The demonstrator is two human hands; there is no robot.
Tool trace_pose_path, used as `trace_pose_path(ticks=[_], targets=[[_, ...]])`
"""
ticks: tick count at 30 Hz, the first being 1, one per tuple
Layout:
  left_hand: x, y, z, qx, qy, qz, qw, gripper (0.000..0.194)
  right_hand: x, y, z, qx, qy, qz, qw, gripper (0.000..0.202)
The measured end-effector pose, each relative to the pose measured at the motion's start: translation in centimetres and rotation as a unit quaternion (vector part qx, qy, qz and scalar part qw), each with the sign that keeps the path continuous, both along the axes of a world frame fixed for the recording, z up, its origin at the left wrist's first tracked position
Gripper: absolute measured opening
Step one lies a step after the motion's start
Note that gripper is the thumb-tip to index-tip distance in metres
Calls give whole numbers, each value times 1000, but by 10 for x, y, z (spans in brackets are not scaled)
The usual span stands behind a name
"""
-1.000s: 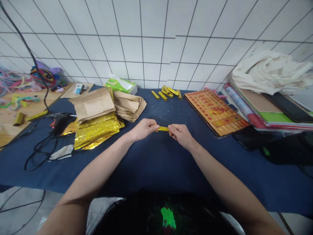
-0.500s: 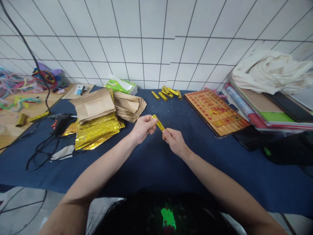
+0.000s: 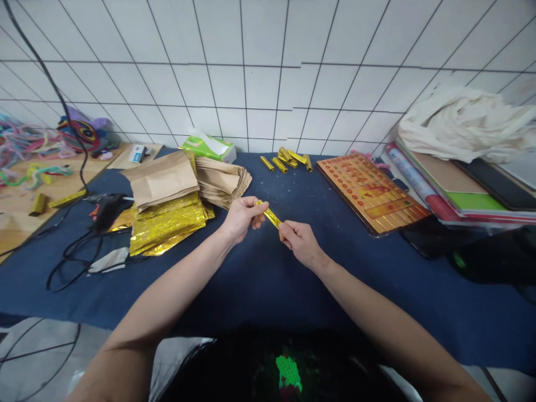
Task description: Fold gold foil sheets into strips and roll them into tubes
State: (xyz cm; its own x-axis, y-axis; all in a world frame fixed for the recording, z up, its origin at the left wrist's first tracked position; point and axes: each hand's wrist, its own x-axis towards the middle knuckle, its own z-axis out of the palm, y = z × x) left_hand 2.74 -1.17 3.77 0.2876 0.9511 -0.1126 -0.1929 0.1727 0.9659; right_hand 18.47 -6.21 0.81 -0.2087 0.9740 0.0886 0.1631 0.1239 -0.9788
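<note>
A narrow roll of gold foil paper (image 3: 270, 215) slants between my hands above the dark blue cloth (image 3: 259, 285). My left hand (image 3: 245, 216) pinches its upper left end between thumb and fingers. The lower right end is gripped by my right hand (image 3: 299, 240), whose fingers are closed around it. Left of my left hand lie gold foil sheets (image 3: 167, 226), with folded brown paper (image 3: 163, 178) on top and another stack of brown paper (image 3: 221, 181) beside it. Several finished-looking gold rolls (image 3: 288, 159) lie near the wall.
A black glue gun (image 3: 106, 212) and its looped cable lie at left, near a wooden board (image 3: 12, 223). A green tissue pack (image 3: 209, 146) stands by the wall. Rightward are a gold-and-red printed stack (image 3: 372, 192), a pile of folders with white cloth (image 3: 469, 123), and a black object (image 3: 489, 257).
The gold roll has tilted flatter between my hands, and my left thumb has shifted along its end. Both hands stay in nearly the same place.
</note>
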Motion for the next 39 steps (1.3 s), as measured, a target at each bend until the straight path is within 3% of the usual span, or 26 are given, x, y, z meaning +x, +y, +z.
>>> trace_pose_path(ticks=[3, 6, 11, 13, 17, 21, 24, 27, 31, 39], targets=[[-6, 5, 1, 7, 23, -31, 999, 35, 9, 6, 0, 6, 8, -31, 999, 40], [-10, 6, 0, 13, 81, -107, 991, 30, 20, 15, -1, 10, 29, -80, 996, 40], [-7, -2, -1, 21, 192, -285, 939, 28, 38, 29, -6, 27, 12, -112, 993, 42], [-4, -5, -2, 31, 210, -316, 925, 27, 43, 33, -7, 25, -5, -101, 995, 43], [2, -7, -10, 50, 184, -259, 947, 26, 46, 35, -5, -1, 34, -91, 995, 44], [8, -9, -19, 58, 136, -195, 970, 28, 34, 29, -5, -53, 58, -16, 997, 50], [13, -14, -22, 56, 125, -206, 969, 27, 19, 21, -9, -84, 30, 39, 995, 48], [16, -18, -21, 43, 133, -240, 961, 20, 9, 15, -11, -105, 42, 54, 992, 43], [15, -17, -18, 35, 123, -258, 958, 20, 12, 15, -6, -104, 56, 43, 992, 41], [5, -9, -13, 20, 107, -263, 959, 29, 29, 24, 6, -92, 144, -64, 983, 43]])
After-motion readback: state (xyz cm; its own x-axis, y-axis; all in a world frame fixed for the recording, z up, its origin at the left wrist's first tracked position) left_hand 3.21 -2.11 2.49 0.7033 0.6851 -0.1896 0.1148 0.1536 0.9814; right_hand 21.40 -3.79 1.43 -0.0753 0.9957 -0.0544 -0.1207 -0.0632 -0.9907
